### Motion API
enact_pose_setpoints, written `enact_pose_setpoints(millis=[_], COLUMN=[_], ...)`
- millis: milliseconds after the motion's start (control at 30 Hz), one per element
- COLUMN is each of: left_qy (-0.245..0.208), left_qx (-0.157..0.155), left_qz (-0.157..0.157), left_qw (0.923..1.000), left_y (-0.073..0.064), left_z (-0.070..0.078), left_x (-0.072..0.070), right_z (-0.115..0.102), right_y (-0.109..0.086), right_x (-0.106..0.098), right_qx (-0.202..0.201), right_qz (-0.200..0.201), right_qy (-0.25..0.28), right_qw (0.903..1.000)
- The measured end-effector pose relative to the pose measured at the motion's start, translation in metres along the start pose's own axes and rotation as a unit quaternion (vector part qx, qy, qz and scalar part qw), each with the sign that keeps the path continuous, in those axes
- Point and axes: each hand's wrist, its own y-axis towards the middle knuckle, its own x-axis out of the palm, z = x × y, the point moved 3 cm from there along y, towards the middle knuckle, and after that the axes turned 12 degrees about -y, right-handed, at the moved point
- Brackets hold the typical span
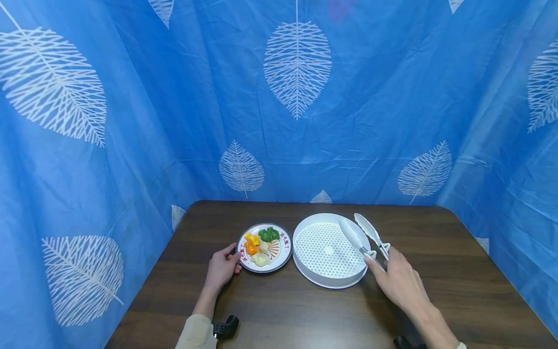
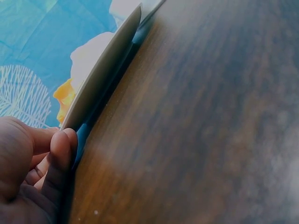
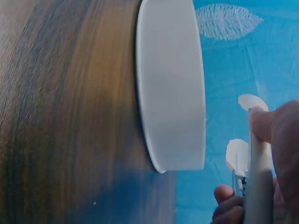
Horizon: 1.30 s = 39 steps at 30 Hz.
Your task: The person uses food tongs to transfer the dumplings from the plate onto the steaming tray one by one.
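Leaf-print blue curtain [image 1: 375,121]: hung behind and along both sides of the table.
Dark wood-grain table [image 1: 261,310]: bore the tableware.
White perforated round tray [image 1: 322,252]: sat right of the plate, just beside it.
Red-lettered plate [image 1: 279,260]: lay left of centre, holding food pieces.
White-headed tongs [image 1: 351,236]: arms spread, one head over the tray.
Right hand [image 1: 401,278]: gripped the tongs.
Left hand [image 1: 223,268]: pinched the plate's left rim.
Food pieces: green [image 1: 269,234], yellow [image 1: 252,238], orange [image 1: 250,248], and pale [image 1: 260,260], grouped toward the plate's left and far side.
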Motion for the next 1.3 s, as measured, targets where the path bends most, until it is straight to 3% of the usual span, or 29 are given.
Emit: enact_pose_setpoints(millis=[233, 433, 667, 933, 1100, 1300], left_qy=[-0.004, -0.002, -0.002, 0.001, 0.0, 0.002], left_qx=[-0.002, -0.003, 0.001, 0.023, 0.019, 0.023], left_qz=[0.006, 0.007, 0.006, 0.01, 0.008, 0.007], left_qw=[1.0, 1.0, 1.0, 0.9997, 0.9998, 0.9997], left_y=[0.0, 0.001, 0.002, 0.0, 0.0, 0.001], left_z=[0.001, -0.002, -0.003, 0.0, 0.0, -0.002], left_x=[0.001, 0.001, 0.001, 0.001, 0.001, 0.001], right_z=[-0.01, -0.021, -0.036, -0.059, -0.072, -0.085], right_y=[-0.003, -0.006, -0.007, -0.008, -0.008, -0.009], right_x=[-0.001, 0.001, 0.001, 0.003, 0.004, 0.01], right_qx=[-0.049, -0.062, -0.069, -0.106, -0.114, -0.121], right_qz=[-0.015, -0.029, -0.008, 0.03, 0.025, 0.014], right_qy=[0.024, 0.033, 0.041, 0.042, 0.018, 0.029], right_qw=[0.9984, 0.9971, 0.9967, 0.993, 0.993, 0.9921])
